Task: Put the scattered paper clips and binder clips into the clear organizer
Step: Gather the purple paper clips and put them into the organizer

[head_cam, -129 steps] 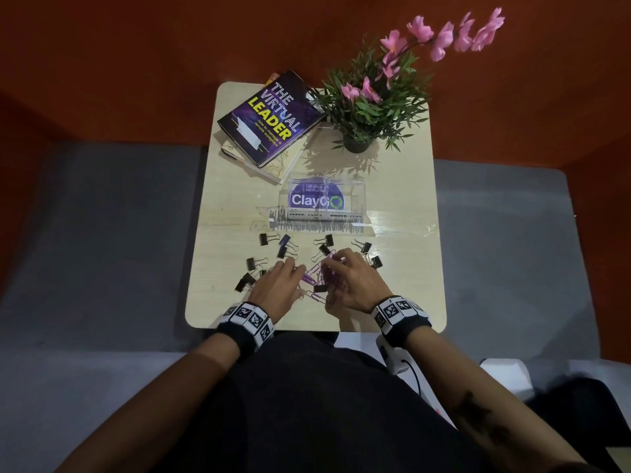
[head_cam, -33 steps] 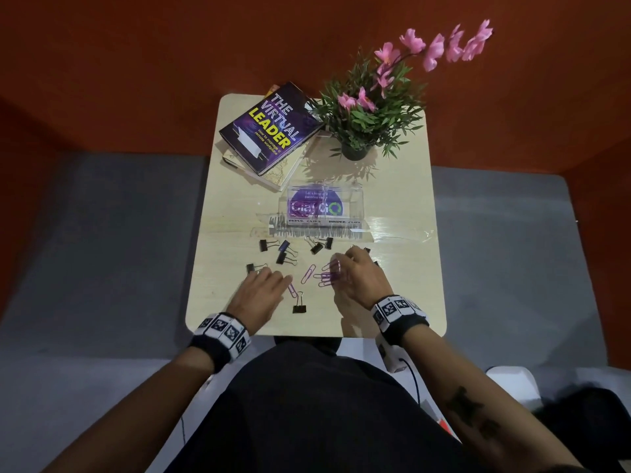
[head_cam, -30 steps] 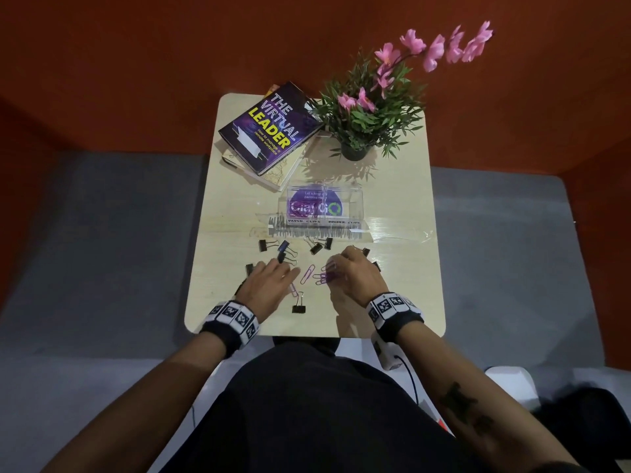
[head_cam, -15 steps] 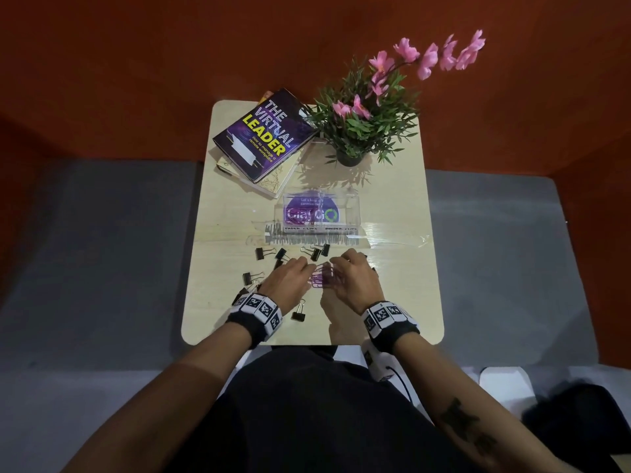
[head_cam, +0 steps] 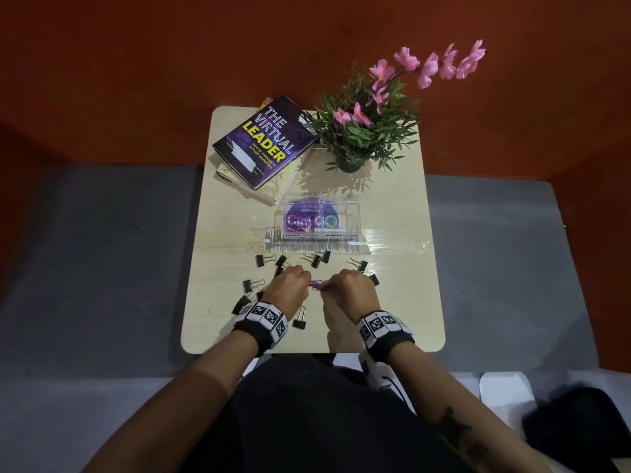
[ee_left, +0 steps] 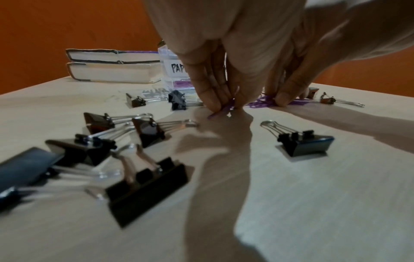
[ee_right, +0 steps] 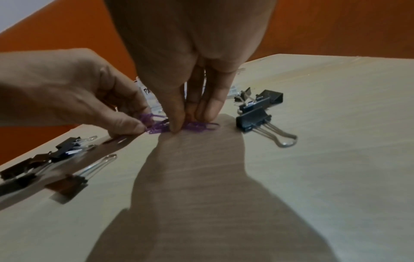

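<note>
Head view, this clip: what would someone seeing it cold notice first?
Probably the two hands meeting at the middle of the table: the left hand and right hand both pinch a small bunch of purple paper clips lying on the tabletop. Black binder clips lie scattered around them. Behind stands the clear organizer, and at the far edge a pink-flowered plant beside stacked books.

Both hands, left (head_cam: pixel 289 287) and right (head_cam: pixel 351 291), knuckles up on the desk (head_cam: pixel 403 302), pinching a purple paper-clip bunch (head_cam: pixel 318 285) between them; black binder clips (head_cam: pixel 260 260) scattered beyond and left of the hands; clear organizer (head_cam: pixel 321 221) farther ahead.
</note>
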{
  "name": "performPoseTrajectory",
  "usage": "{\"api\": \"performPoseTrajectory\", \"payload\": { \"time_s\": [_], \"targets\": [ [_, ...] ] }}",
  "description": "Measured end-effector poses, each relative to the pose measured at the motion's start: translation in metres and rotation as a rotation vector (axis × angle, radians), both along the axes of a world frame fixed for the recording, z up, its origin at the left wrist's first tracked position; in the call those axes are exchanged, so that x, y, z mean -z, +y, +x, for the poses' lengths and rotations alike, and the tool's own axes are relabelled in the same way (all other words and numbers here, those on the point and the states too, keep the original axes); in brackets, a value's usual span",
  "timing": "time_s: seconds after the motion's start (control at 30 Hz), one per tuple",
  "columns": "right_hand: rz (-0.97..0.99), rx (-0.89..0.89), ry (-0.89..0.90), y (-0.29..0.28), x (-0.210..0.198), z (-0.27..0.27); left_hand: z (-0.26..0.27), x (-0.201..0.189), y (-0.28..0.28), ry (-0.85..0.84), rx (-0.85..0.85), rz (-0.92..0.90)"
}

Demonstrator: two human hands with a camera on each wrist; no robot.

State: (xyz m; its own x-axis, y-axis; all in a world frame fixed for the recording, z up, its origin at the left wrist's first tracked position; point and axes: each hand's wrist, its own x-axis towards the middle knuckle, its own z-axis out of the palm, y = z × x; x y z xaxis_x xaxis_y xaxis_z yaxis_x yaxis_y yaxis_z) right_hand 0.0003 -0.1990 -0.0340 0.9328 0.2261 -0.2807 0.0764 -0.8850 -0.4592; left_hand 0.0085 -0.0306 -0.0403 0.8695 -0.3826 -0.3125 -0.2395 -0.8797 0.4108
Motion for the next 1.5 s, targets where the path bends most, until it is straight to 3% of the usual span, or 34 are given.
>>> {"api": "performPoseTrajectory", "payload": {
  "time_s": [0.17,0.33,0.47,0.57,0.67,0.83,0.9,1.0,1.07,1.17,1.27,1.37,1.5],
  "targets": [
    [0.08,0.048,0.048,-0.013,-0.002,0.005,0.009,-0.006,0.015,0.07,-0.08,-0.071],
    [0.267,0.203,0.061,-0.024,-0.017,0.015,0.025,-0.048,0.024,-0.064,-0.295,-0.329],
    [0.38,0.265,-0.025,-0.014,-0.042,0.037,0.071,-0.073,0.017,-0.174,-0.474,-0.408],
    [0.365,0.285,-0.07,0.001,-0.053,0.065,0.099,-0.069,0.009,-0.096,-0.609,-0.432],
    [0.299,0.268,-0.127,0.017,-0.055,0.091,0.108,-0.065,0.007,-0.034,-0.578,-0.438],
    [0.151,0.159,-0.126,0.034,-0.05,0.112,0.089,-0.061,0.02,-0.192,-0.561,-0.406],
    [0.139,0.09,-0.133,0.035,-0.052,0.114,0.075,-0.054,0.025,-0.246,-0.528,-0.395],
    [0.126,0.091,-0.187,0.024,-0.056,0.107,0.051,-0.046,0.027,-0.195,-0.42,-0.288],
    [0.1,0.13,-0.169,0.01,-0.055,0.09,0.038,-0.041,0.025,-0.146,-0.248,-0.191],
    [0.012,0.07,0.021,-0.011,-0.046,0.044,0.028,-0.027,0.02,-0.054,0.084,-0.093],
    [-0.034,0.024,0.108,-0.022,-0.032,0.001,0.028,-0.017,0.013,-0.035,0.297,0.001],
    [-0.035,0.084,0.094,-0.019,-0.018,-0.016,0.031,-0.014,0.001,-0.061,0.403,0.093],
    [-0.012,0.085,0.039,-0.008,-0.006,-0.022,0.029,-0.01,-0.003,-0.077,0.421,0.105]
  ]
}}
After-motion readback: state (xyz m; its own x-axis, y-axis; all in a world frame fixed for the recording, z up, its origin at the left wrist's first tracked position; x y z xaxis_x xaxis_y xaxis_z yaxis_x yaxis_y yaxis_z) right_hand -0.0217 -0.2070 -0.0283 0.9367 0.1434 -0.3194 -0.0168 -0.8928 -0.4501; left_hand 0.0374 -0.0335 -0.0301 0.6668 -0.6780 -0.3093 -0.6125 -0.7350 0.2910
